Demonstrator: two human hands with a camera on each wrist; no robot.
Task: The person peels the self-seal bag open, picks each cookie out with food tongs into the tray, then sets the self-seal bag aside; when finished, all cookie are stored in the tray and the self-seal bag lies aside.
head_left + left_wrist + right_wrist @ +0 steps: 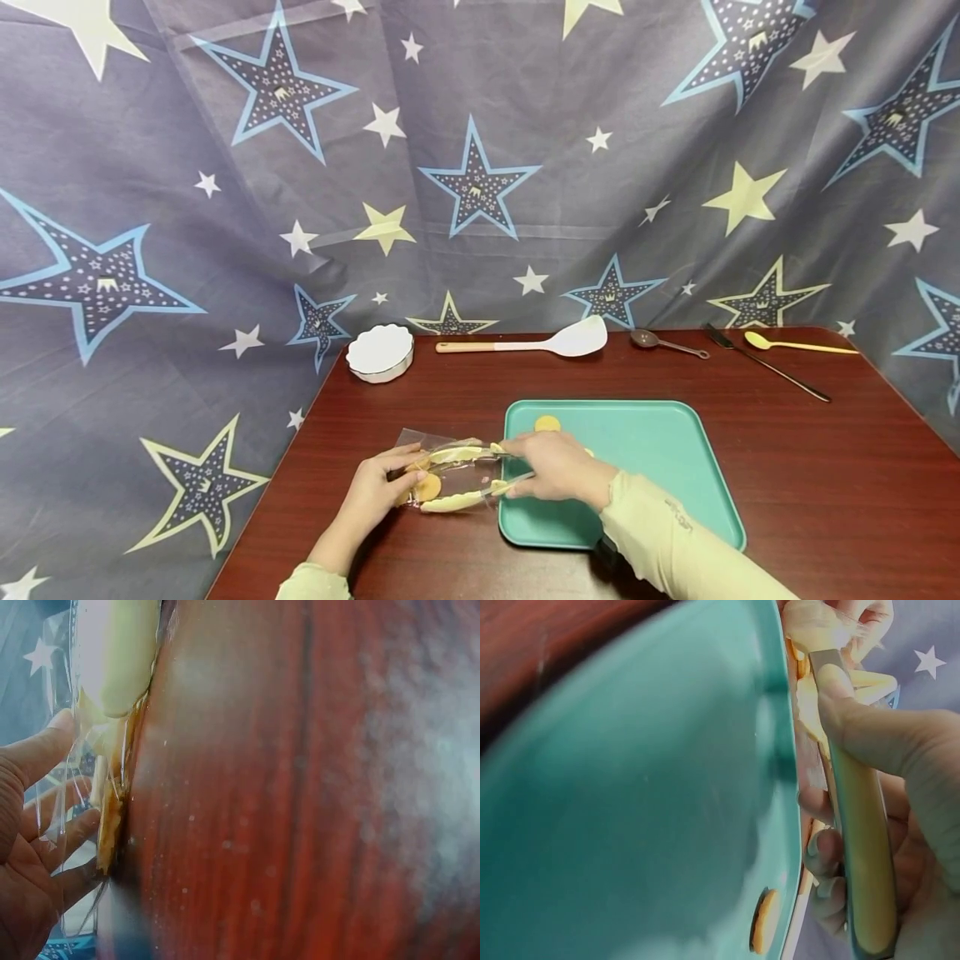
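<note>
R hand (558, 467) grips yellow-tipped tongs (453, 502), arms spread astride the round biscuits (428, 487) in the clear plastic bag (468, 479), left of the tray on the table (825, 467). L hand (378, 487) pinches the bag's far-left end, thumb opp. fingers, prob. to steady it, b/c thin film slides easily. Can't tell if tong tips are inside the film. One loose biscuit (547, 423) sits on the teal tray (645, 483) nr its rim.

In the way: crinkled film & tray's raised rim. Behind: fluted dish (381, 354), white spatula (577, 338), brown measuring spoon (645, 338), dark slim utensil (780, 373), yellow spoon (757, 340), all well apart from hands.
</note>
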